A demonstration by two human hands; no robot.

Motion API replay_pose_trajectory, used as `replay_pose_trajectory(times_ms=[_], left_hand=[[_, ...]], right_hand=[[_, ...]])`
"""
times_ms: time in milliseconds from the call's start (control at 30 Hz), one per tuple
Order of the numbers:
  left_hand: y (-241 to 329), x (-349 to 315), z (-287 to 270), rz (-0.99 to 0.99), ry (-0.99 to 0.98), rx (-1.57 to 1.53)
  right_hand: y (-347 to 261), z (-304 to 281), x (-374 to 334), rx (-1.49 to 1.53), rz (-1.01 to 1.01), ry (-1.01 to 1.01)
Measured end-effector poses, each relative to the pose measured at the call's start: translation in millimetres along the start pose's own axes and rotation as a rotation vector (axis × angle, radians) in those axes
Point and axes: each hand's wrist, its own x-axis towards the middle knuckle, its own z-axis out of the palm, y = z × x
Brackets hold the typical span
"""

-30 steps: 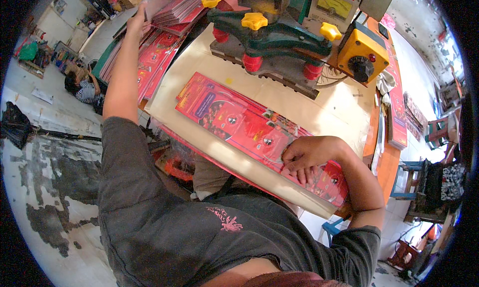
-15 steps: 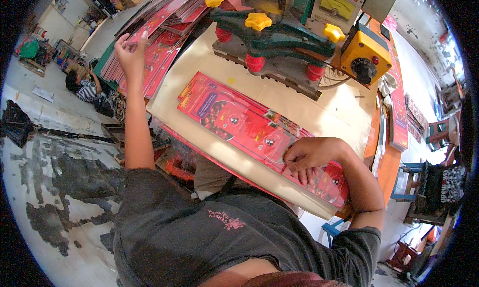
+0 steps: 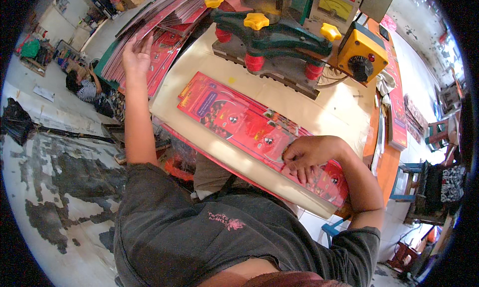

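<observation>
A long red printed card strip (image 3: 239, 120) with several small blister items lies across the cream table top (image 3: 319, 107). My right hand (image 3: 307, 154) rests on the strip's near right part, fingers curled down on it. My left hand (image 3: 135, 55) is stretched out to the far left, open, fingers spread, touching a fanned stack of red printed sheets (image 3: 164, 17). Behind the strip stands a green press machine (image 3: 272, 37) with yellow knobs and red posts.
A yellow control box (image 3: 361, 55) with a dial sits right of the machine. More red card stacks (image 3: 397, 112) lie along the orange table edge at right. A person (image 3: 85, 85) sits on the floor at far left. Stools stand at lower right.
My left arm has swung from the far left stack toward the table, the hand now nearer the sheets beside the table edge. My right hand has stayed on the strip.
</observation>
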Motion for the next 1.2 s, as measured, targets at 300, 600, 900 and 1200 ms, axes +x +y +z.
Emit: replay_pose_trajectory(times_ms=[300,600,900,1200], left_hand=[[-2.5,-2.8,10.4,-0.22,-0.09,-0.026],[-18.5,30.6,5.1,-0.112,-0.074,-0.018],[1.3,-120.8,-26.8,0.27,0.077,0.088],[60.9,-170.8,-166.3,0.32,0.223,0.071]], right_hand=[[0.9,0.0,0.8,-0.01,0.02,0.014],[0.6,2.4,-1.5,0.025,-0.005,0.036],[0.9,-1.1,1.3,-0.009,-0.001,0.001],[-5.3,-0.4,-3.9,-0.01,0.014,0.016]])
